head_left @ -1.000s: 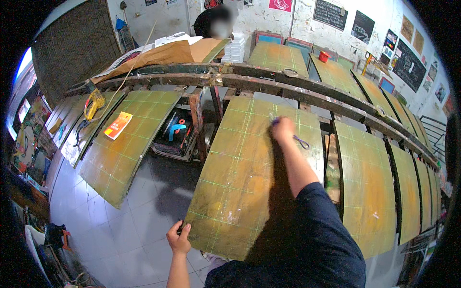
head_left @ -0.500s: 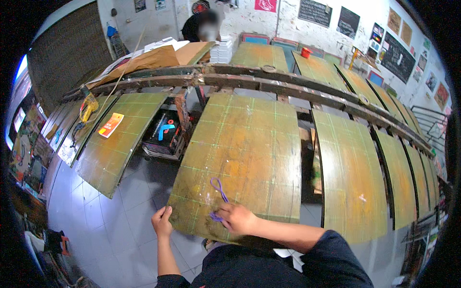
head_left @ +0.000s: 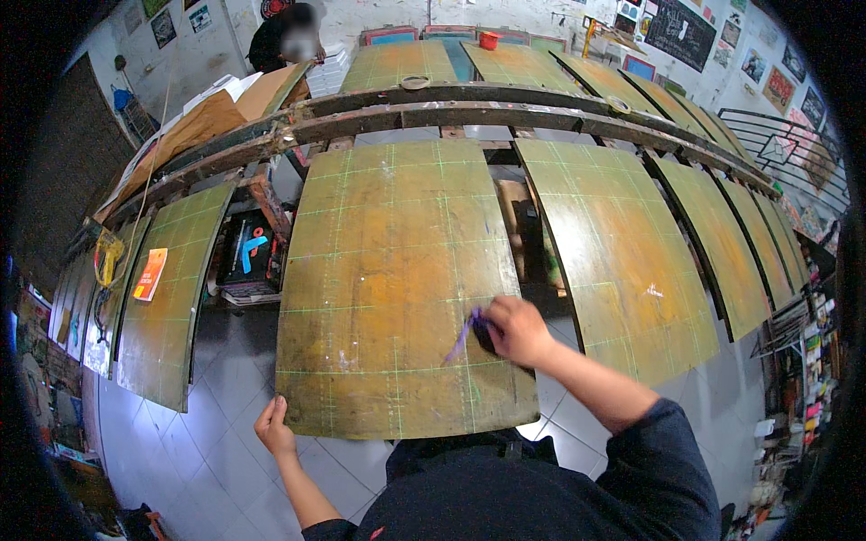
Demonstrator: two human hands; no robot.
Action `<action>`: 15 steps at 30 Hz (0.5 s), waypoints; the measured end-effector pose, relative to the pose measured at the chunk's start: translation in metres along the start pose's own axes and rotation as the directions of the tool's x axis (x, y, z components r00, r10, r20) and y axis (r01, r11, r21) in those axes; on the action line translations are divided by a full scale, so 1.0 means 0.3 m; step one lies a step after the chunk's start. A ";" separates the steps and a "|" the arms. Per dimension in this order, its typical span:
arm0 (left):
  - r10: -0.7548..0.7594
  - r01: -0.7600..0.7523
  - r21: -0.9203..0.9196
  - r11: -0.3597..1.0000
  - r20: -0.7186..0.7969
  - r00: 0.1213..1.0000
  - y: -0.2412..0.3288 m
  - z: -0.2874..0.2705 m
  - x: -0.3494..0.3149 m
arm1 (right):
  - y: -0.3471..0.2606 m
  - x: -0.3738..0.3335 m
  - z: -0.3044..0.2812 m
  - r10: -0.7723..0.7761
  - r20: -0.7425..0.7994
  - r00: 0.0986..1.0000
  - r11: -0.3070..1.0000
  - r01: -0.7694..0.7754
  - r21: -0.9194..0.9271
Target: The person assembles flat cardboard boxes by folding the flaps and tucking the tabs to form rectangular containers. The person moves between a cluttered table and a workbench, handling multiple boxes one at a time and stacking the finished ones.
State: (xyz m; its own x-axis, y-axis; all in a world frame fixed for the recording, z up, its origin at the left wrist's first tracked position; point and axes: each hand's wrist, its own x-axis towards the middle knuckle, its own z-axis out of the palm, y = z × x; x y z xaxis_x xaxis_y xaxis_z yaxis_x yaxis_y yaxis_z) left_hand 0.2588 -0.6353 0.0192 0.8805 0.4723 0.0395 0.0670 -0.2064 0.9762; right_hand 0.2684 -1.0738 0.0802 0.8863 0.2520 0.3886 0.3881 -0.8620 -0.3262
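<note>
In front of me lies a large olive-green board [head_left: 388,261], worn orange in the middle and marked with bright green grid lines. My left hand [head_left: 274,427] grips its near left corner, thumb on top. My right hand [head_left: 517,331] is closed on a thin purple strip [head_left: 461,337], held at the board's surface toward the right edge. One end trails out to the left of my fingers; whether it is cloth or cord I cannot tell. My fingers hide the rest of it.
More green boards [head_left: 622,261] stand in a row to both sides, with gaps between. A dark beam frame [head_left: 406,117] runs behind them. On the left are an orange-yellow booklet [head_left: 151,275], a yellow tool [head_left: 109,259] and a black box [head_left: 248,257]. A person [head_left: 281,41] works far back.
My right hand has moved right and away from me across the board with the purple strip. My left hand keeps its grip at the corner. The view has turned to the right.
</note>
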 end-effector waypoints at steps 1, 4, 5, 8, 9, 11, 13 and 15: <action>-0.001 0.000 -0.033 0.999 -0.012 1.000 0.004 0.003 -0.005 | 0.032 0.058 0.017 0.057 -0.064 0.996 0.998 -0.058 -0.014; -0.001 0.000 -0.013 1.000 -0.028 1.000 -0.004 -0.005 0.000 | 0.193 0.221 0.066 0.127 -0.144 0.981 0.986 -0.141 -0.089; 0.001 0.000 0.016 1.000 -0.030 1.000 -0.006 -0.008 0.006 | 0.256 0.277 0.085 0.167 -0.158 0.973 0.969 -0.192 -0.159; -0.010 0.006 -0.035 0.999 -0.116 0.993 0.017 0.019 -0.005 | 0.390 0.457 0.116 0.276 -0.208 0.938 0.928 -0.316 -0.197; -0.002 -0.004 -0.060 0.998 -0.086 0.996 0.013 0.021 0.005 | 0.423 0.507 0.114 0.294 -0.241 0.925 0.910 -0.348 -0.224; 0.014 -0.019 -0.114 0.993 -0.041 0.999 -0.010 0.008 0.007 | 0.492 0.606 0.114 0.418 -0.294 0.860 0.862 -0.477 -0.170; -0.009 0.004 -0.076 0.997 -0.067 0.998 -0.035 0.012 0.012 | 0.517 0.676 0.126 0.511 -0.268 0.816 0.797 -0.567 -0.208; 0.014 -0.017 -0.034 0.999 -0.086 0.996 -0.027 -0.001 0.005 | 0.495 0.688 0.108 0.505 -0.236 0.830 0.790 -0.555 -0.260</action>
State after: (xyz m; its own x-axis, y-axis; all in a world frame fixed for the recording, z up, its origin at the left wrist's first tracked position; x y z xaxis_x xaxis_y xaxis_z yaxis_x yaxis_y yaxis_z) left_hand 0.2595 -0.6328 0.0113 0.8380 0.5410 0.0716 0.0358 -0.1854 0.9820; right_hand 0.5172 -1.1354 0.0842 0.8719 -0.3304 0.3613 -0.2510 -0.9353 -0.2495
